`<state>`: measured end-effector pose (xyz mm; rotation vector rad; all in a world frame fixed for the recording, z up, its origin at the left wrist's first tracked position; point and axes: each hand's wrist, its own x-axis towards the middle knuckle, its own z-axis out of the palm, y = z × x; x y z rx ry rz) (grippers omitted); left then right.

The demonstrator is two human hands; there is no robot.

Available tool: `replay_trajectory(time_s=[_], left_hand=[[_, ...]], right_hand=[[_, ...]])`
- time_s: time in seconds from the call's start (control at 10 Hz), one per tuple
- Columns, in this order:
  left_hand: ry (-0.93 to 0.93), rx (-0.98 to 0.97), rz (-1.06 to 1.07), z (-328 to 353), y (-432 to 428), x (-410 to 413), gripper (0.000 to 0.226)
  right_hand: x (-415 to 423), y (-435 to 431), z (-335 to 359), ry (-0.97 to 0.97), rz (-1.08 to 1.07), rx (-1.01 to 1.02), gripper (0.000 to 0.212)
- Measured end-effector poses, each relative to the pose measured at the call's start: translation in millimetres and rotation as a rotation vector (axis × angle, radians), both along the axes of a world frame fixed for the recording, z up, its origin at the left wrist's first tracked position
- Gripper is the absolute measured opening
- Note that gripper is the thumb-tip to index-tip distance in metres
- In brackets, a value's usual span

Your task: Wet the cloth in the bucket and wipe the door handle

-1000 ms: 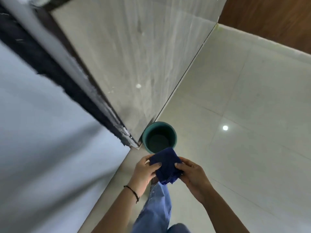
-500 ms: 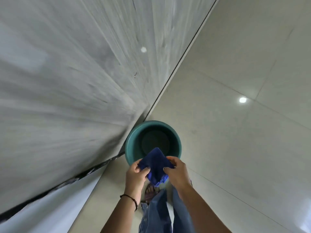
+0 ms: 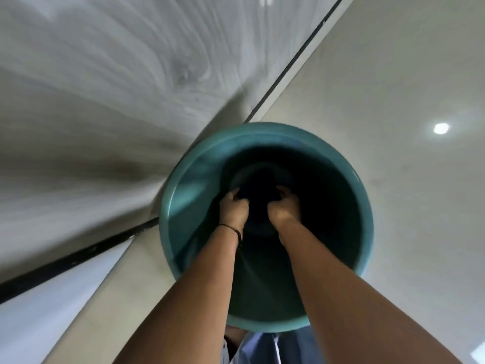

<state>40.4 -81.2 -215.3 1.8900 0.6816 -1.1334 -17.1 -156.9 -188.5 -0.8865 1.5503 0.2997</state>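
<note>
Both arms plunge into the round teal plastic bucket [image 3: 178,185], frame centre. Left hand [image 3: 233,208] and right hand [image 3: 284,206] each clench the dark blue cloth [image 3: 258,190], bunched between them, equally near, deep inside.

No text, label, brand, number or sign could be read anywhere in the view — none on the bucket [image 3: 266,143], the wall or the floor.
</note>
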Motion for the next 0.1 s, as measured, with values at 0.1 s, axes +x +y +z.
replay_trajectory(time_s=[0.1], left_hand=[[-0.008, -0.008, -0.018, 0.2, 4.8, 0.2, 0.044]], right_hand=[[-1.4, 0.5, -0.1, 0.075, 0.052, -0.006, 0.045]])
